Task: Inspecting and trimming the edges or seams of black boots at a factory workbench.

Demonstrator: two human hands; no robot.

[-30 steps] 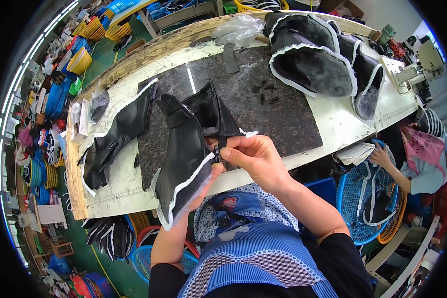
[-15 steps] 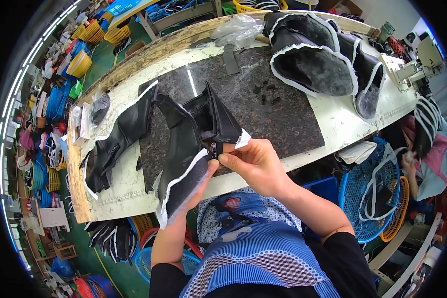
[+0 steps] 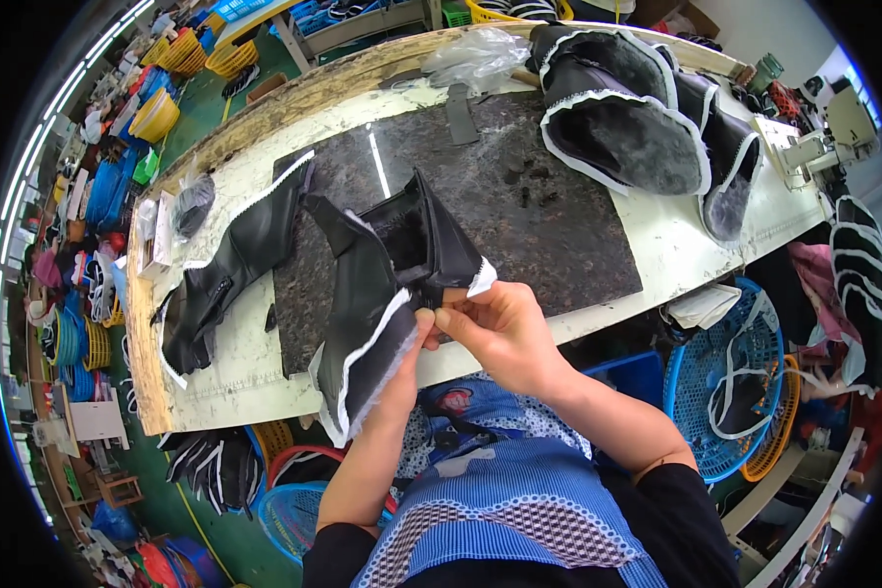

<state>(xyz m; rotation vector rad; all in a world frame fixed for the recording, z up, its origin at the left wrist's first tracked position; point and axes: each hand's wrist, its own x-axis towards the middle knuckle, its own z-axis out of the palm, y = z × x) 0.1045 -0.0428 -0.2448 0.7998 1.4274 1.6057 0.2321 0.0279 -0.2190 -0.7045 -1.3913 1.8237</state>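
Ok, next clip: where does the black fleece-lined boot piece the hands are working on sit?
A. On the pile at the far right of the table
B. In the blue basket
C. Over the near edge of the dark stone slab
C: both hands, left hand and right hand, pinch the boot piece at the near edge of the stone slab.

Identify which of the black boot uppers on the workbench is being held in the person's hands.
The folded black boot upper at the bench's near edge, pinched by both the left hand and right hand; the others lie untouched.
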